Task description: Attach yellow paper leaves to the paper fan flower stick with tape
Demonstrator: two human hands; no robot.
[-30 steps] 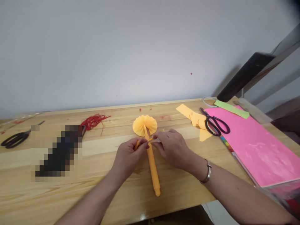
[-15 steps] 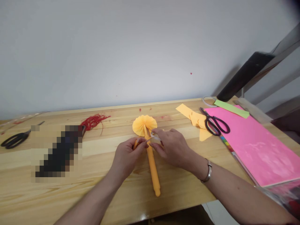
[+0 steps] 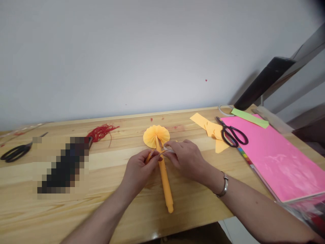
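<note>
A pleated orange paper fan (image 3: pixel 155 134) lies spread in a rounded shape on the table, and an orange rod (image 3: pixel 166 186) stretches from it towards me. Just below the fan, my right hand (image 3: pixel 189 159) is closed on a small whitish roll of tape (image 3: pixel 168 148), partly covered by the fingers. A narrow strip runs from it across the rod to my left hand (image 3: pixel 142 167). The left thumb and fingertips pinch the strip's end and a small orange piece (image 3: pixel 148 158), mostly hidden.
Black-handled scissors (image 3: pixel 235 135) lie over orange paper scraps (image 3: pixel 209 127) and a pink paper pack (image 3: pixel 281 159), with a green strip (image 3: pixel 250 118) behind. On the left are red string (image 3: pixel 101 132), more scissors (image 3: pixel 17 152) and a pixelated dark object (image 3: pixel 63 166). A wall rises behind the table.
My right fingers have drawn in closer over the roll of tape. My left hand has barely shifted; the fan and rod stay in place.
</note>
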